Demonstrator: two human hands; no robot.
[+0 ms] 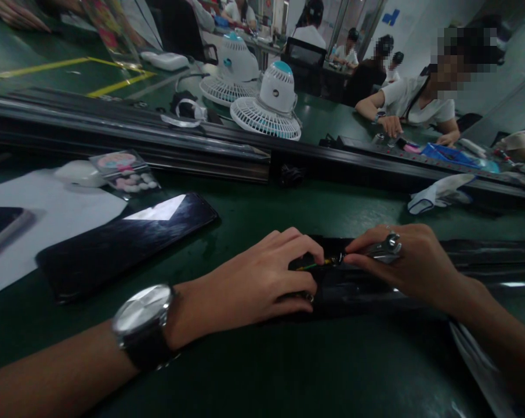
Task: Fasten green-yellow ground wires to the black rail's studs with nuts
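My left hand (262, 278), with a wristwatch (142, 322) on its wrist, rests on a long black strip-like part (358, 290) lying on the green table; its fingers pinch thin coloured wires (317, 265) at the part's top. My right hand (401, 261) grips metal tweezers (382, 249), whose tip meets the wires right beside my left fingertips. The part runs off to the right under my right wrist.
A black flat panel (123, 244) and white paper (49, 215) lie at left, with a phone (1, 226) and a small packet (123, 171). A black conveyor rail (158, 145) crosses behind. Two small fans (268, 101) and a white glove (440, 194) sit beyond. Other people work at the far side.
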